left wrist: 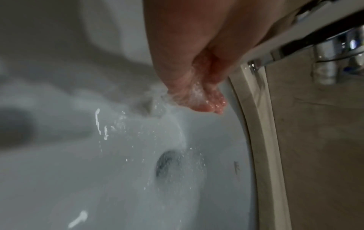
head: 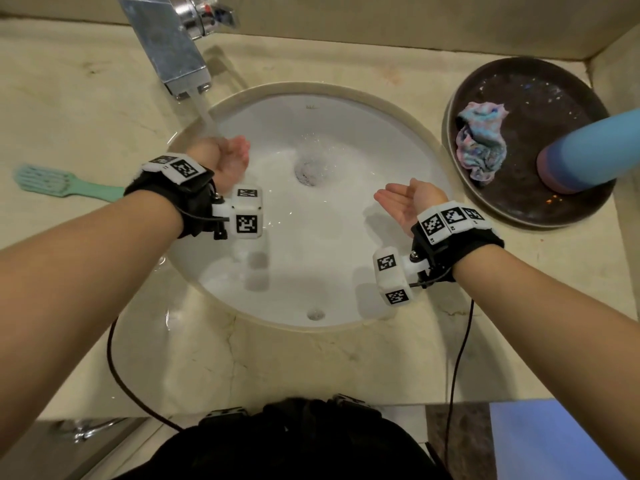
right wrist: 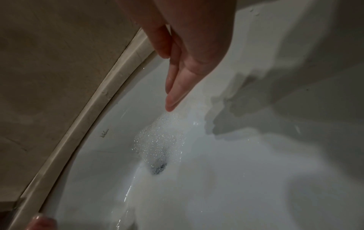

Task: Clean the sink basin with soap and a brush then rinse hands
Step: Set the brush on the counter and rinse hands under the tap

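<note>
Water runs from the chrome tap (head: 173,46) into the round white sink basin (head: 398,147). My left hand (head: 232,157) is cupped, palm up, under the stream at the basin's left side; water splashes off its fingers (left wrist: 204,102). My right hand (head: 401,202) hovers palm up over the basin's right side, fingers (right wrist: 177,95) straight and together, holding nothing. Foam and bubbles gather round the drain (head: 308,168) (right wrist: 159,168). The mint green brush (head: 55,183) lies on the counter left of the basin, apart from both hands.
A dark round tray (head: 491,209) at the right holds a crumpled pink-blue cloth (head: 479,143) and a blue bottle (head: 595,154). The beige marble counter (head: 311,362) surrounds the basin. Black cables hang from both wrist units.
</note>
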{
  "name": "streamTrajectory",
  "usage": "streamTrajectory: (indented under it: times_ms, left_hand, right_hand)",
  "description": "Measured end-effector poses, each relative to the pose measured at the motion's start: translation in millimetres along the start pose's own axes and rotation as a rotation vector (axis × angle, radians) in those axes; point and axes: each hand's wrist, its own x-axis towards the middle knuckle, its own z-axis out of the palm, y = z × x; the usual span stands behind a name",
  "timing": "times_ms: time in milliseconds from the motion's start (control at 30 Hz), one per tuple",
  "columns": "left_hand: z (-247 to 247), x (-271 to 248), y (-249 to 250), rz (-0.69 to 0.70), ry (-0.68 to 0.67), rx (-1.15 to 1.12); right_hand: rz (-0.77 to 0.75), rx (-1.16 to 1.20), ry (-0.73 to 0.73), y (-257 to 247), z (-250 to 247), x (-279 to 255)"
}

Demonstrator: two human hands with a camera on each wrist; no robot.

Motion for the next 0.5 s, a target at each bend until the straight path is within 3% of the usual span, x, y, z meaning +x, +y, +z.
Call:
streamTrajectory:
  times_ms: [100,333,500]
  left_hand:
    - [22.8,-3.5,-8.8,-0.026,-0.019,-0.045]
    - [92.6,-11.4,-6.5,-0.022,-0.206,-0.119]
    - [94.8,-2.6,-9.2,0.000,-0.156,-0.196]
  right_hand:
    - [0.000,0.000,-0.003,-3.9,-1.0,0.8]
    - [-0.004,0.024,-0.020,-14.9,-10.7,7.7]
    - [0.005,0.032,-0.035,-21.0,-12.6,15.1]
